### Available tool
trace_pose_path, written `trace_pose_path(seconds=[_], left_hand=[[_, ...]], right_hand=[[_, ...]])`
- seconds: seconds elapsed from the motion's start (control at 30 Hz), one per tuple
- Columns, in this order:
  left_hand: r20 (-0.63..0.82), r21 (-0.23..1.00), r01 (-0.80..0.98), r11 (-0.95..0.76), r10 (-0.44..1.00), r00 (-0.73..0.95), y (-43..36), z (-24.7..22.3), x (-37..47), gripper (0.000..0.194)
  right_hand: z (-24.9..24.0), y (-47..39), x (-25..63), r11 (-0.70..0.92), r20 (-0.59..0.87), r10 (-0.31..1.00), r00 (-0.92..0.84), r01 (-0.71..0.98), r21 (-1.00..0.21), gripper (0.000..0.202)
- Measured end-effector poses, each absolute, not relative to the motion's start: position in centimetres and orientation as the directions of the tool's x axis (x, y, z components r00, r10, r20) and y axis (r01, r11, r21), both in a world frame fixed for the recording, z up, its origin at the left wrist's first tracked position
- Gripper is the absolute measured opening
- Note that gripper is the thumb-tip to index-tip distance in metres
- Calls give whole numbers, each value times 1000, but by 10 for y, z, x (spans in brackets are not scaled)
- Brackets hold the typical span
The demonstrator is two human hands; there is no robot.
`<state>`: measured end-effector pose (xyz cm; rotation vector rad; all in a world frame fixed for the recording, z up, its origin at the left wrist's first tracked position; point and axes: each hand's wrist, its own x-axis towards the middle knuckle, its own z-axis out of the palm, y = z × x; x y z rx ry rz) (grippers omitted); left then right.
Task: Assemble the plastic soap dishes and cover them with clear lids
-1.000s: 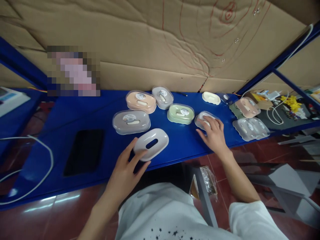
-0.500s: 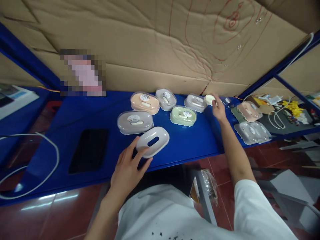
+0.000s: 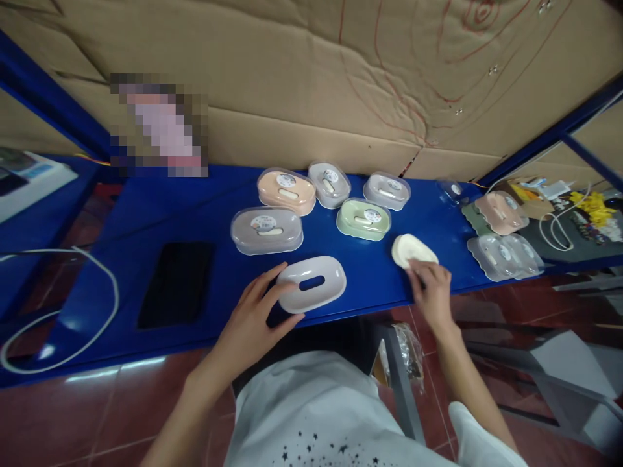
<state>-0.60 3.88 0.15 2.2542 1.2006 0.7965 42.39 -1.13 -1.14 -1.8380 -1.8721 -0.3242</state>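
Note:
My left hand (image 3: 265, 305) is closed on the left end of a pale lilac-white oval soap dish (image 3: 335, 285) with a long slot in its bottom. One finger reaches into the dish, which is near the front edge of the blue table. To the right, my right hand (image 3: 433, 288) grips the near end of a cream oval insert (image 3: 409, 250), its fingertips pressed on it. Beyond the hands stand lidded soap boxes: a grey one (image 3: 243, 233), a peach one (image 3: 304, 198), a green one (image 3: 348, 224), and two more greyish ones (image 3: 318, 194) (image 3: 396, 191).
A black flat pad (image 3: 175, 285) lies at the left of the blue table (image 3: 131, 220). At the right are a clear lid (image 3: 450, 191), a pink box (image 3: 503, 217) and clear-lidded boxes (image 3: 491, 256). A white cable (image 3: 114, 298) loops at the left. Cardboard (image 3: 292, 84) walls the back.
My right hand has come from the back of the table toward the front edge, bringing the cream insert. The pale dish in my left hand has turned more level.

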Motion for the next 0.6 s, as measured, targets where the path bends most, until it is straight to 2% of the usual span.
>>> trace_pose_path(seconds=[0.07,0.17,0.27,0.33,0.43,0.5,0.6], left_hand=[[258,701,551,-453,881,396,40,5,-8,36],[298,754,507,-419,905,304,39,9,-6,28],[347,724,501,-474,878,329,37,12,3,26],[372,687,507,-520,851,370,34,12,14,25],[403,637,527,-563,826,395,31,11,34,25],[426,592,558,-582,813,396,29,12,48,25],[454,506,606,-614,787,419,27,13,71,25]], right_hand=[[-10,-25,383,183,480,874,-77,966,-180,31],[-5,-26,333,383,421,867,-268,897,-219,43],[-1,-17,311,556,447,802,-396,769,-316,45],[0,-8,316,589,513,775,-370,716,-374,42],[2,17,358,465,559,806,-193,791,-397,37],[5,49,405,308,561,825,-62,883,-355,39],[11,113,486,66,515,853,84,962,-267,52]])
